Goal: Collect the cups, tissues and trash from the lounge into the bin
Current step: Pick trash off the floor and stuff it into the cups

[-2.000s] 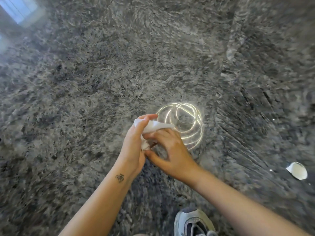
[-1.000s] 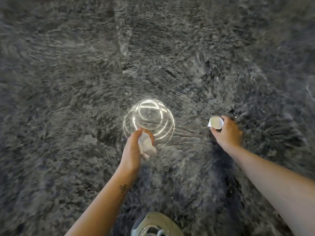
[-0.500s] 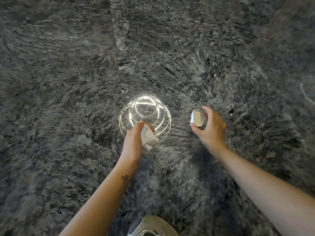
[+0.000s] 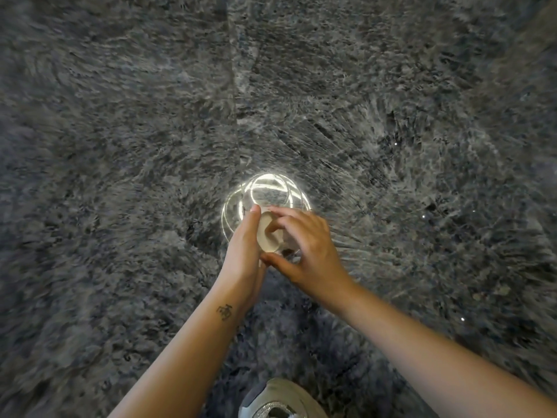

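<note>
A small white paper cup (image 4: 266, 240) sits between my two hands, its open mouth facing up at me. My left hand (image 4: 244, 257) closes round its left side, thumb pointing up along the rim. From the right, my right hand (image 4: 312, 254) grips it with the thumb below and the fingers curled over its top. The white tissue that my left hand held is hidden behind the cup and hands. Both hands hover above a shaggy grey rug (image 4: 120, 176).
Bright rings of light (image 4: 271, 185) fall on the rug just beyond my hands. My grey shoe (image 4: 280, 401) shows at the bottom edge. A seam in the rug (image 4: 233, 95) runs up from the rings. No bin is in view.
My right hand picked the cup off the rug at the right and carried it left to my left hand. My left hand stayed near the light rings with the tissue.
</note>
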`<action>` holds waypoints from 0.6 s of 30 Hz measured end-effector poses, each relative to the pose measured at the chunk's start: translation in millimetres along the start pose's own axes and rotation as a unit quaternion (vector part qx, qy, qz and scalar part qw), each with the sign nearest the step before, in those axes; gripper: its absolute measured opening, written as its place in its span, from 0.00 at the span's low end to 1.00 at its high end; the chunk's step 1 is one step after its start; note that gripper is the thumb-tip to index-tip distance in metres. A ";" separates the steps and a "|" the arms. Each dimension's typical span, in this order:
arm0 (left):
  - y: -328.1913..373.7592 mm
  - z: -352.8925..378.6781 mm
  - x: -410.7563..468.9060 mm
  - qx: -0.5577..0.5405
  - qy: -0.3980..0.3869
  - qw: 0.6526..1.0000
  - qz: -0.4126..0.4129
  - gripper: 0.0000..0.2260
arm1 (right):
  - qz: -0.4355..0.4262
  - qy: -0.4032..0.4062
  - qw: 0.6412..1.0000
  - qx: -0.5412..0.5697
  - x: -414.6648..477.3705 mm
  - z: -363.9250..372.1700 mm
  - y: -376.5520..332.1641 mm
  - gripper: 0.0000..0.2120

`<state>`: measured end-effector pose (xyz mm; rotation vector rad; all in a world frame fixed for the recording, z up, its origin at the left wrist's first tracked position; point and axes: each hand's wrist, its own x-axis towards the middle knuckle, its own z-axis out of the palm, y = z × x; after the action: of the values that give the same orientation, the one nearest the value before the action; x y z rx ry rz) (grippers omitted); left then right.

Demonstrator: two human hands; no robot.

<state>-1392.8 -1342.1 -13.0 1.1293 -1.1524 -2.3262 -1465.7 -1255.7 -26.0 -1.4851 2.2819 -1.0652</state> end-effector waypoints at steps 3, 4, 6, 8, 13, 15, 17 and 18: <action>12.7 -7.3 -3.1 -0.003 0.023 1.000 0.016 0.17 | -0.018 -0.007 1.000 -0.011 11.1 6.3 -9.8 0.15; 20.0 -10.7 -4.3 0.003 0.036 0.999 0.030 0.17 | -0.027 -0.014 0.999 -0.013 16.9 7.4 -15.7 0.17; 40.5 -17.3 -9.5 0.020 0.067 0.995 0.066 0.16 | -0.047 -0.024 0.998 -0.021 31.3 4.1 -31.6 0.19; 70.0 -23.2 -18.5 0.053 0.106 0.987 0.111 0.16 | -0.049 -0.001 0.999 -0.009 48.3 -8.1 -55.0 0.20; 161.1 -21.2 -76.5 0.112 0.168 0.966 0.160 0.15 | -0.002 0.049 0.997 0.057 88.6 -65.9 -140.4 0.16; 200.8 -8.5 -108.1 0.120 0.167 0.964 0.170 0.15 | -0.002 0.048 0.997 0.055 101.6 -96.1 -178.8 0.15; 244.3 8.3 -139.7 0.140 0.164 0.959 0.186 0.15 | -0.006 0.049 0.997 0.056 113.4 -130.2 -219.7 0.16; 267.6 17.4 -156.2 0.153 0.160 0.955 0.197 0.15 | -0.008 0.050 0.997 0.057 118.9 -148.5 -240.8 0.16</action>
<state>-1323.5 -1412.4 281.3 1.1883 -1.4818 -1.6373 -1430.9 -1345.9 265.3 -1.4395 2.2355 -1.2795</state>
